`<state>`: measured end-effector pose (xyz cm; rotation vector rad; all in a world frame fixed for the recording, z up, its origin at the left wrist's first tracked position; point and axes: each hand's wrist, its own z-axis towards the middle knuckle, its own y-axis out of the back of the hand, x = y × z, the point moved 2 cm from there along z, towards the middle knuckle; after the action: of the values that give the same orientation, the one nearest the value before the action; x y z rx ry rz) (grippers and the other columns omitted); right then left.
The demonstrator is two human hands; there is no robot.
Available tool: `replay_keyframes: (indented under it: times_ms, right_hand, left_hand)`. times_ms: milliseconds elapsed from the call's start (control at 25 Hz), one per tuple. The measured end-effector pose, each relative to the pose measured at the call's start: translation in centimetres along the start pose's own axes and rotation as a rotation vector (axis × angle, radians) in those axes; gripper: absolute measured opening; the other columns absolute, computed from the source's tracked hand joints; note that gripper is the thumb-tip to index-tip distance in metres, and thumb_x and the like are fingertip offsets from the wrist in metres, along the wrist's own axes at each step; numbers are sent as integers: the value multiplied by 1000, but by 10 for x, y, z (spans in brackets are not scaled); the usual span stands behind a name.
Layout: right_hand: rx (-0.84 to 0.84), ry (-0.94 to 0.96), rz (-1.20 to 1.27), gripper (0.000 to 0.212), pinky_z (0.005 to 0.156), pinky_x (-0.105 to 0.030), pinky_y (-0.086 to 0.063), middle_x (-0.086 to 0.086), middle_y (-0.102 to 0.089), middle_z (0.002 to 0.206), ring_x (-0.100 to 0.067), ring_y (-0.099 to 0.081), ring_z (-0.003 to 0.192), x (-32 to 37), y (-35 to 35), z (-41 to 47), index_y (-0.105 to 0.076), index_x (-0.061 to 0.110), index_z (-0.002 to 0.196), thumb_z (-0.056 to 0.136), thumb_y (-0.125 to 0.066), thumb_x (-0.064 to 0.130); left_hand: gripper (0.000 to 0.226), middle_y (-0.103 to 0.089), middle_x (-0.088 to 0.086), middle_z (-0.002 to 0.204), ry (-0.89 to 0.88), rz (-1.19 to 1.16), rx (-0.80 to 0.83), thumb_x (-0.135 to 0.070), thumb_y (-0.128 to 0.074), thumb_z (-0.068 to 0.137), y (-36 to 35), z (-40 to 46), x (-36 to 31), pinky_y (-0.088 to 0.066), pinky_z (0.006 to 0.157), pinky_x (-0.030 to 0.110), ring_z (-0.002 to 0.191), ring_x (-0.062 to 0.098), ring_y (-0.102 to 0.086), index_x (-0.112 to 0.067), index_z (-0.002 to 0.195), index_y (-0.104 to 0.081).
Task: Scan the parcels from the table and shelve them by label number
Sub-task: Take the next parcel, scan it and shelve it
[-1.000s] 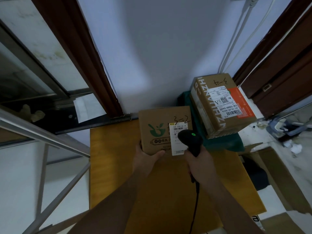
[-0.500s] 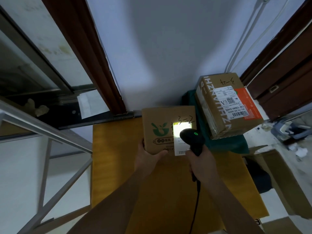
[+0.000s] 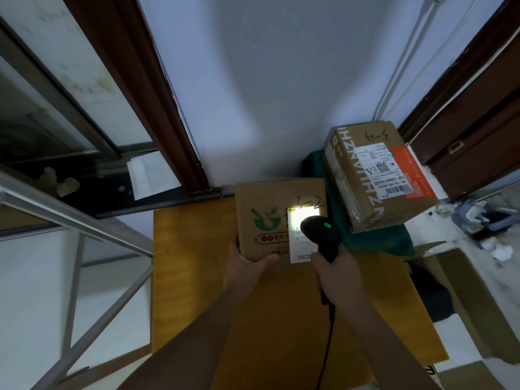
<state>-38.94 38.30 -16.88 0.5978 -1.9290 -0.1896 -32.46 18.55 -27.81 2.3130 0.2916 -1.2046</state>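
head view: 1 camera, looking down at a yellow desk point(image 3: 197, 277) standing against a pale wall.
left hand point(image 3: 247, 270): gripping the near left corner of the parcel, thumb lying curled over its top face, fingers hidden under the edge.
right hand point(image 3: 336, 273): wrapping around the handle of the scanner, fingers curled tight.
scanner point(image 3: 320, 235): black, pointing at the parcel's label, showing a green light on top; a black cable point(image 3: 327, 342) is hanging from its handle toward the near edge of the desk.
parcel point(image 3: 270, 218): brown cardboard box sitting at the far edge of the desk, right of centre, carrying a green logo and handwritten "3-2" on top.
label point(image 3: 302, 235): white sticker on the parcel's right part, its upper half glowing bright; the print is too blurred to read.
second parcel point(image 3: 377, 175): bigger brown box, marked "3-4" by hand, lying tilted on a dark green cloth point(image 3: 374, 240) at the desk's far right corner, just beside the first parcel.
metal frame point(image 3: 84, 229): grey bars standing left of the desk.
open carton point(image 3: 464, 299): sitting on the floor right of the desk.
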Motion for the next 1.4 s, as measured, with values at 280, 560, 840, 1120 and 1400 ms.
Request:
replay_keyframes:
  times_ms: [280,560,840,1120,1400]
  right_hand:
    - [11,-18,4,9,49,-31,-48,-16,-57,67,-22,-55,53,-11,5,-12,-56,11,92,94,-63,15]
    - [7,-65,34,9,45,-28,-47,-12,-55,59,-17,-51,45,-25,9,-22,-56,9,88,94,-62,10]
    - [-62,-1,29,13,53,-28,-51,-4,-70,77,-18,-63,57,-31,13,-16,-61,26,104,95,-66,18]
    - [-63,48,23,41,77,-27,-56,4,-66,114,-12,-66,102,-35,9,6,-53,26,132,94,-66,19]
    - [-115,17,95,17,55,-18,-45,0,-68,86,-11,-62,69,-28,9,-3,-62,17,114,96,-63,17]
  left_hand:
    - [116,-57,-15,132,9,-132,26,-40,-98,65,-6,2,8,-58,92,32,119,13,-60,-32,157,-29]
    - [135,-49,-7,148,18,-236,173,-64,-88,53,-1,6,28,-57,91,27,133,20,-55,-35,161,-13]
    - [147,-51,-9,151,6,-232,284,-67,-97,48,0,17,46,-57,103,41,133,13,-57,-43,164,-11]
    - [132,-46,-19,150,8,-227,313,-58,-94,62,2,13,49,-58,89,22,129,2,-53,-46,162,-10]
    - [142,-43,-16,155,-42,-201,364,-81,-86,52,1,2,46,-53,102,25,132,4,-52,-46,164,-6]
